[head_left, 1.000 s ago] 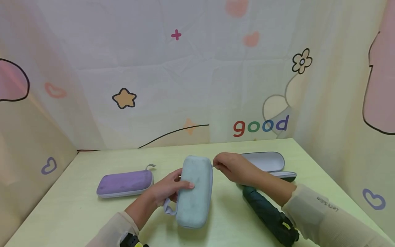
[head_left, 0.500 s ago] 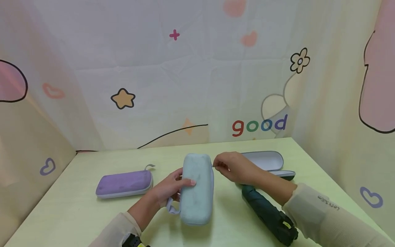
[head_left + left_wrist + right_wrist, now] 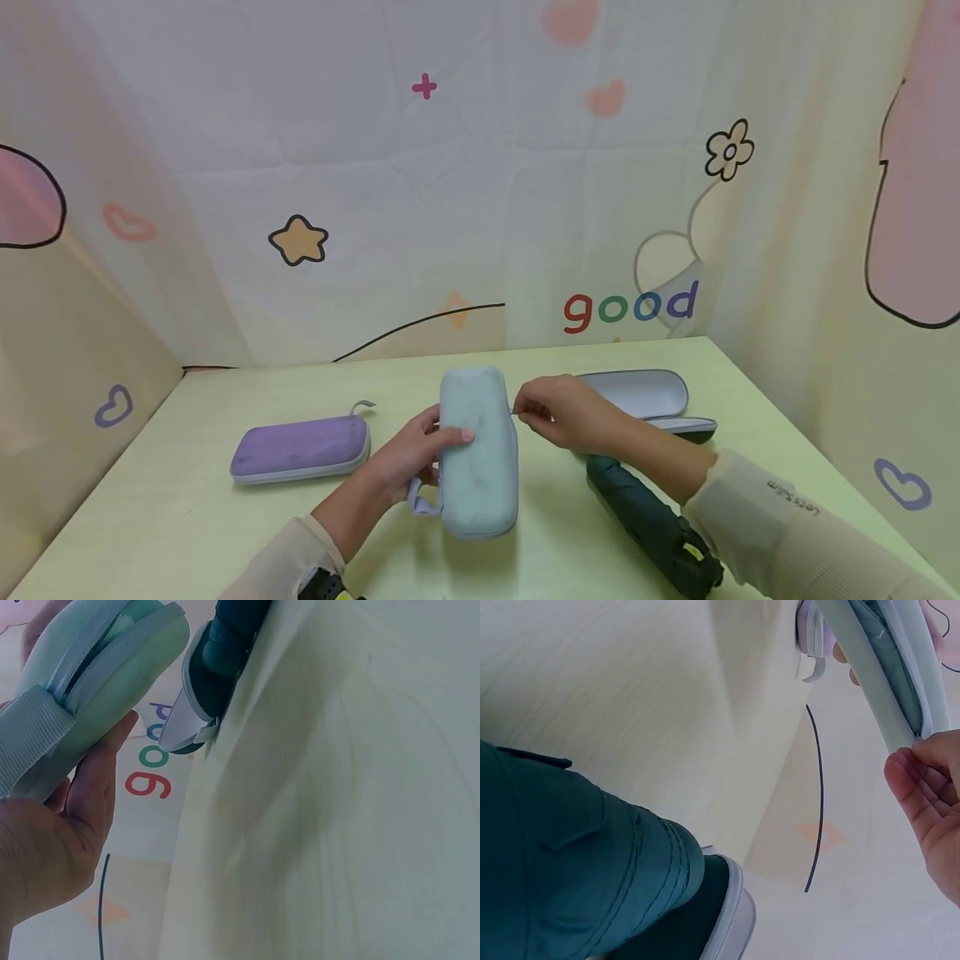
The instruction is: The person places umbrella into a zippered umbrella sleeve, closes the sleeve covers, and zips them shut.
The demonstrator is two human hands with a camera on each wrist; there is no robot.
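Observation:
A light blue zip case (image 3: 480,458) stands nearly upright above the table, with a loop strap (image 3: 422,500) at its left side. My left hand (image 3: 412,454) grips it from the left, thumb across the front face. At the right edge my right hand (image 3: 573,412) pinches the small zipper pull, mostly hidden by the fingertips. The right wrist view shows the case's zip (image 3: 900,671) parted along part of the side, with darker teal inside. A gap between the zip tapes (image 3: 97,652) also shows in the left wrist view, near the strap.
A purple zip case (image 3: 300,450) lies at the left of the table (image 3: 285,533). Behind my right forearm sits an open hard case (image 3: 645,392) with a pale lining. A folded dark green umbrella (image 3: 652,529) lies at the right, close under that forearm.
The light blue case has risen slightly and tilted a little. My right hand has shifted slightly down along its right edge, still pinching the zipper pull.

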